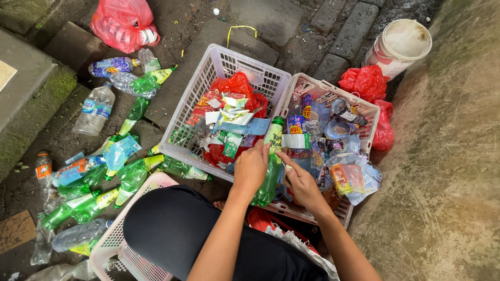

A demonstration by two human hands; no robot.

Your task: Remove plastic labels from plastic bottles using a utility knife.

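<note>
My left hand (pixel 250 167) grips a green plastic bottle (pixel 270 171) by its middle, held upright over the gap between two white baskets. The fingers of my right hand (pixel 299 179) pinch the edge of the bottle's label on its right side. The left basket (pixel 200 91) holds torn labels and a red plastic bag. The right basket (pixel 341 205) is full of crushed clear bottles and cups.
Several green and clear bottles (pixel 96 177) lie scattered on the ground at left. A third white basket (pixel 112 242) sits by my knee. A white bucket (pixel 398 44) and red bags (pixel 371 83) stand at back right, beside a concrete wall (pixel 448 156).
</note>
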